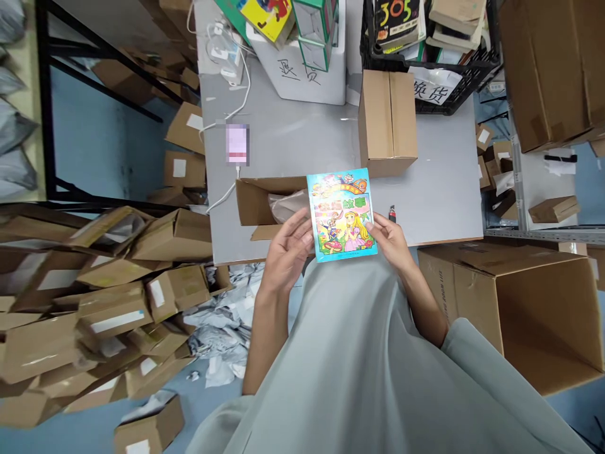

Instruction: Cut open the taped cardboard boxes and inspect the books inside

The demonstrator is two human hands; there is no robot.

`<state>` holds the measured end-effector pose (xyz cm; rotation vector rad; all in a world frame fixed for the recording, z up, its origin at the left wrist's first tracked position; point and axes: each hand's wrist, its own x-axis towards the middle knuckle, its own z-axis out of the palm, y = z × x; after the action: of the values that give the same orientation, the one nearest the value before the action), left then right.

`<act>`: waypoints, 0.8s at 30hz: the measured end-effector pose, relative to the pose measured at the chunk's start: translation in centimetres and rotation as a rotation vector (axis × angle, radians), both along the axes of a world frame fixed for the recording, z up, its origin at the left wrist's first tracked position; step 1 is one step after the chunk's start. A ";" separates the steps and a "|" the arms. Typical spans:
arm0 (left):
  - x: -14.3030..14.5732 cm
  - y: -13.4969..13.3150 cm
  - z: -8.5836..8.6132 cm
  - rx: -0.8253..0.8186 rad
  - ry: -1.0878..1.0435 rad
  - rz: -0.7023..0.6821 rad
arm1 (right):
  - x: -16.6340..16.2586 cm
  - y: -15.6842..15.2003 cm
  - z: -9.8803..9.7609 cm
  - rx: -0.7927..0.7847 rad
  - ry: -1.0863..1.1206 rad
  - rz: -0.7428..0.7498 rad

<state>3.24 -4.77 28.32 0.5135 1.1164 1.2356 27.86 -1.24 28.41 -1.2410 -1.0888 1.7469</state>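
Note:
A picture book (344,214) with a bright blue border and a long-haired cartoon girl on its cover is held up in front of my body, cover facing me. My right hand (390,239) grips its right edge, thumb on the front and the other fingers mostly hidden behind. At the left edge, my left hand (292,243) holds the book with bent fingers, their tips partly out of sight. Just behind the book, an open cardboard box (255,200) lies on the grey table (302,139) with a clear plastic bag (286,205) inside.
A closed carton (388,123) stands on the table, near a red-and-black cutter (392,214). Farther back are a white bin (302,85) and a black crate (435,63) of books. A phone (237,145) lies left. Used boxes (113,309) pile up left; a large open carton (463,296) stands right.

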 end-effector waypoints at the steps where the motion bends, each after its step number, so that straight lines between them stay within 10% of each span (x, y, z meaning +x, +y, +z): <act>1: 0.0 0.0 0.0 -0.001 -0.014 -0.001 | 0.0 0.0 -0.2 -0.005 0.000 0.003; 24: 1.3 0.9 -0.3 0.200 0.627 0.027 | 1.5 0.1 1.1 -0.158 0.047 0.063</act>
<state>4.54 -3.89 28.01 1.0911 1.5272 1.2501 29.33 -1.09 29.48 -1.2651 -0.9876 1.9319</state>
